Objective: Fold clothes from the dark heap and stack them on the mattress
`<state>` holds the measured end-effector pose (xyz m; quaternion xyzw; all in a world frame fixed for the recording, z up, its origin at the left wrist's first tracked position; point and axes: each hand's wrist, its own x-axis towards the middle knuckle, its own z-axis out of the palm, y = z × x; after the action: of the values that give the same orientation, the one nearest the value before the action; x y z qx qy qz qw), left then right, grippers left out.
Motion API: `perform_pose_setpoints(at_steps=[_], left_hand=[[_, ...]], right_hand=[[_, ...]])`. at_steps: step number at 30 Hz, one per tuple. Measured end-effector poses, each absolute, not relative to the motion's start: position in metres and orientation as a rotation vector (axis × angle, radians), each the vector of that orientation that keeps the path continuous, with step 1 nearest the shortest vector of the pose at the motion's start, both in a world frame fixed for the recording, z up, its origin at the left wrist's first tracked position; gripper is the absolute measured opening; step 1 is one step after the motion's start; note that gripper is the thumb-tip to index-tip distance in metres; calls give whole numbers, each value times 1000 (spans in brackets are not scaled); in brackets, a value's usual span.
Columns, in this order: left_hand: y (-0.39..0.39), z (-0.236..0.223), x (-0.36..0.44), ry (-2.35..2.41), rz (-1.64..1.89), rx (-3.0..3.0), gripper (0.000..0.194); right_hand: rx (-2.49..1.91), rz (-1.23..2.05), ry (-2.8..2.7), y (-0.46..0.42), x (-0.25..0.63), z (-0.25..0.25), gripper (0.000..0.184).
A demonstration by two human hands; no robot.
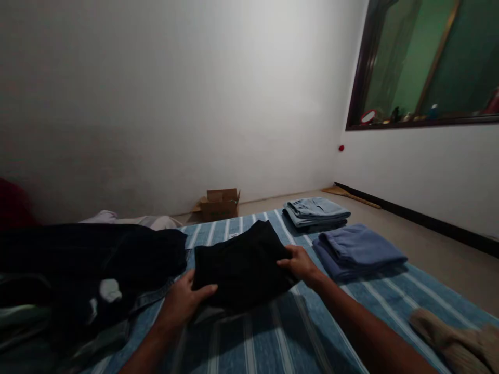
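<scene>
A black folded garment (244, 267) is held up just over the striped bed; its exact kind does not show. My left hand (183, 298) grips its left edge, thumb on top and fingers tucked beneath. On the garment's right side, my right hand (299, 262) pinches the edge between thumb and fingers. Right of my right hand lies a folded blue garment (360, 252). Behind that sits a stack of folded light-blue jeans (317, 212).
A heap of dark clothes (93, 259) covers the left of the blue striped bedsheet (268, 337). Brown fabric (448, 335) lies at the lower right. Beyond the bed stand an open cardboard box (219, 205) and a broom (351, 195) on the floor by the wall.
</scene>
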<state>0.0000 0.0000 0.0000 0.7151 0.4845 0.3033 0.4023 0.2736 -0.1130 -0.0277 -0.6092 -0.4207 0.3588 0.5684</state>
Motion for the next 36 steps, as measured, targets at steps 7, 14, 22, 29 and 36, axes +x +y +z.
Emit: perform_pose_setpoints(at_steps=[7, 14, 22, 29, 36], left_hand=[[92, 15, 93, 1110, 950, 1893, 44], [160, -31, 168, 1318, 886, 1805, 35], [172, -87, 183, 1540, 819, 1747, 29], [176, -81, 194, 1538, 980, 1788, 54], [177, -84, 192, 1574, 964, 1776, 55]], right_hand=[[-1638, 665, -1005, -15, 348, -18, 17], [-2039, 389, -958, 37, 404, -42, 27], [-2400, 193, -847, 31, 397, -85, 22], [-2423, 8, -879, 40, 389, -64, 27], [-2467, -6, -798, 40, 387, -78, 25]])
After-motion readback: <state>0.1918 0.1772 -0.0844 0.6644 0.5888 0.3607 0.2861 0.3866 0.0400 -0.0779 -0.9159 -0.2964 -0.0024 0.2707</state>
